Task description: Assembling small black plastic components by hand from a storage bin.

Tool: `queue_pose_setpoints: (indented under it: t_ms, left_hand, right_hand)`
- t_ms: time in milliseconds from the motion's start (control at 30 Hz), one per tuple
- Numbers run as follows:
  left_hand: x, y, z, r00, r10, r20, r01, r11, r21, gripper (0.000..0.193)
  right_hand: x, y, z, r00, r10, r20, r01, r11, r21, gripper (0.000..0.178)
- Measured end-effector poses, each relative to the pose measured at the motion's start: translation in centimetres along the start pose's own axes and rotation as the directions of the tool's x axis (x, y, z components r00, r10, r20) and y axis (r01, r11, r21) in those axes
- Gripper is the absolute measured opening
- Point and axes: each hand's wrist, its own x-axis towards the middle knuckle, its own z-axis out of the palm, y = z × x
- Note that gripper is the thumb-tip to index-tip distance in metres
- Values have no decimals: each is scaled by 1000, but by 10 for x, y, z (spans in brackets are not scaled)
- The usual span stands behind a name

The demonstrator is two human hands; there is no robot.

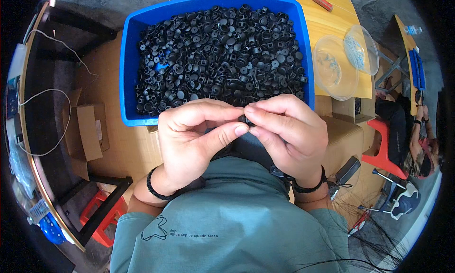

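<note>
My left hand point(194, 135) and my right hand point(291, 133) meet in front of my body, just past the near edge of a blue plastic bin point(124, 79). Thumbs and fingertips of both hands pinch one small black plastic part point(243, 118), mostly covered by the fingers. Its exact shape is hard to make out. Inside the bin lies a thick heap of small black plastic parts point(222, 50), many of them round caps and rings. A bit of blue bin floor shows through at the left of the heap.
Right of the bin, two clear plastic bowls point(350, 79) with small pieces inside stand on a wooden table point(350, 17). Beyond lies a red-handled screwdriver point(320, 0). An open cardboard box point(90, 131) is on the left floor, a red stool point(379, 147) on the right, near another person point(419, 152).
</note>
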Motion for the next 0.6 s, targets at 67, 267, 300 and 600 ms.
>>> queue_pose_setpoints:
  t_ms: [67,267,300,600]
  left_hand:
    - [-1,-3,3,998,-33,-49,28,995,-94,20]
    - [-5,-6,8,995,-75,-63,56,963,-265,19]
    - [-5,-5,9,993,-87,-75,62,955,-290,19]
    - [-2,-9,1,962,-269,-39,247,926,-287,18]
  right_hand:
    - [-1,1,3,1000,2,-22,-2,1000,-9,26]
    - [-7,1,10,992,-102,-78,93,990,-106,35]
    - [-8,0,13,989,-109,-102,95,987,-131,38]
    - [-18,19,29,962,-191,-197,154,970,-190,36]
